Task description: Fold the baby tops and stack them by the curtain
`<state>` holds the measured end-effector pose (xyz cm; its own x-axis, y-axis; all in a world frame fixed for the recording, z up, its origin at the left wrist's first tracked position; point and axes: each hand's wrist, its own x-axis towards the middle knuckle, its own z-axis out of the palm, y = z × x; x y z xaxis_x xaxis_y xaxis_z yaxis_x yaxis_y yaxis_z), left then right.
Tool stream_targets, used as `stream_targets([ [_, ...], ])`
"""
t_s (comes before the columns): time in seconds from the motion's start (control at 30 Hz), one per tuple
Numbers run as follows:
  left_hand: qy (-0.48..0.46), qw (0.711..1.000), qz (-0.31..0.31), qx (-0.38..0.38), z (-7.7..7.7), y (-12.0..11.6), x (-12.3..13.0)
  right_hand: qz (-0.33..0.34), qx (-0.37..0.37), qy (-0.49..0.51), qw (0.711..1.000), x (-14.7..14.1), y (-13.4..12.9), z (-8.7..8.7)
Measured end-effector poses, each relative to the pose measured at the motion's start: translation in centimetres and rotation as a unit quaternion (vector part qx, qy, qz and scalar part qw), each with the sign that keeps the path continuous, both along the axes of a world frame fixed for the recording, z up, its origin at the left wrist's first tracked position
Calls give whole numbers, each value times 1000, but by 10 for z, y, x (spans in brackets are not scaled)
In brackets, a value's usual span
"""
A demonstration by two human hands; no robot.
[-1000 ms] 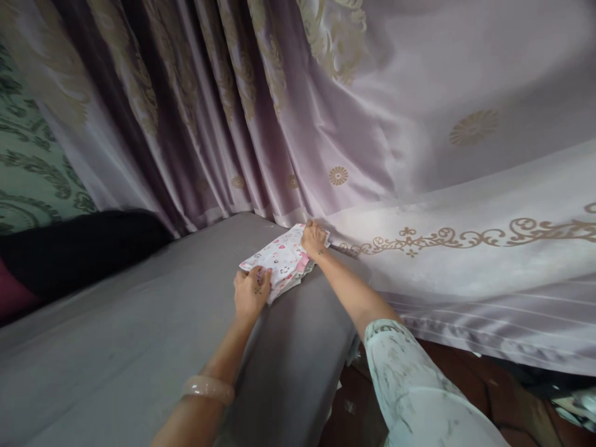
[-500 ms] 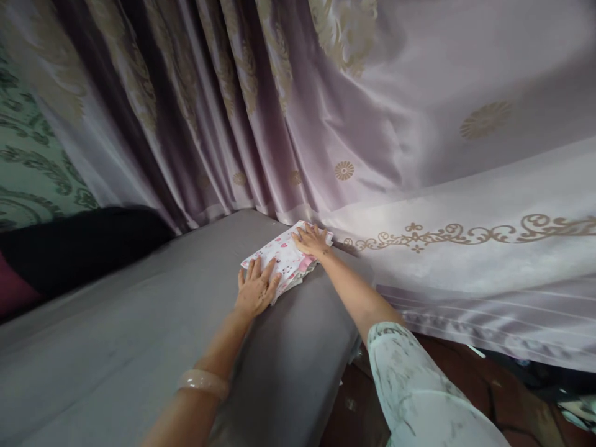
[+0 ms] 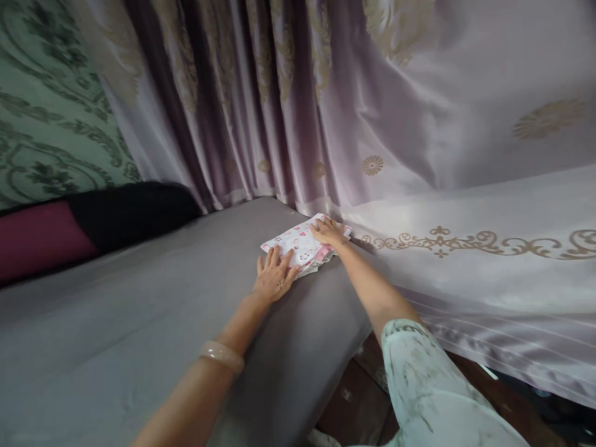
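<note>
A folded stack of white cloth with pink and red prints (image 3: 298,239) lies on the grey sheet of a bed (image 3: 177,310), close to its far corner. My left hand (image 3: 275,276) rests at the near left edge of the cloth, fingers spread over it. On the cloth's right end my right hand (image 3: 328,232) lies flat, fingers stretched out. Several layers show along the near right edge of the stack. Whether the cloth is a garment or a sheet I cannot tell.
Long mauve and cream curtains (image 3: 419,217) hang behind and to the right of the bed. A black and maroon cushion-like roll (image 3: 135,214) lies along the left side, below green patterned wallpaper (image 3: 51,105). Brown floor (image 3: 358,397) shows below the bed's right edge.
The view has turned a little to the left, so the scene sits further right. Both hands stay on the folded cloth, which looks much the same.
</note>
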<state>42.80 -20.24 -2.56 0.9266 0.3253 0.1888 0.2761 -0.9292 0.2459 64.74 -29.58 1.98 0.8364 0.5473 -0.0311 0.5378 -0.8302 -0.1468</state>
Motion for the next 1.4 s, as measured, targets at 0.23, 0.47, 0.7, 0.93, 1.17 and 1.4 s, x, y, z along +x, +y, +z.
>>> stream_targets([
  [0.23,14,1000,-9,1,-5,16,-30,112,45,-43,992,-51,26,-9],
  [0.47,51,997,57,28,-19,56,-75,155,51,-47,985,-76,39,-20],
  [0.7,73,992,98,40,-33,88,-117,162,57,-91,981,-80,38,-26],
  [0.93,119,979,160,51,-37,127,-178,160,23,-53,985,-77,42,-16],
  [1.17,150,951,269,15,-40,169,-255,164,71,-80,981,-101,58,0],
  [1.4,130,938,322,-10,-15,163,-302,300,134,-110,938,-161,99,-9],
])
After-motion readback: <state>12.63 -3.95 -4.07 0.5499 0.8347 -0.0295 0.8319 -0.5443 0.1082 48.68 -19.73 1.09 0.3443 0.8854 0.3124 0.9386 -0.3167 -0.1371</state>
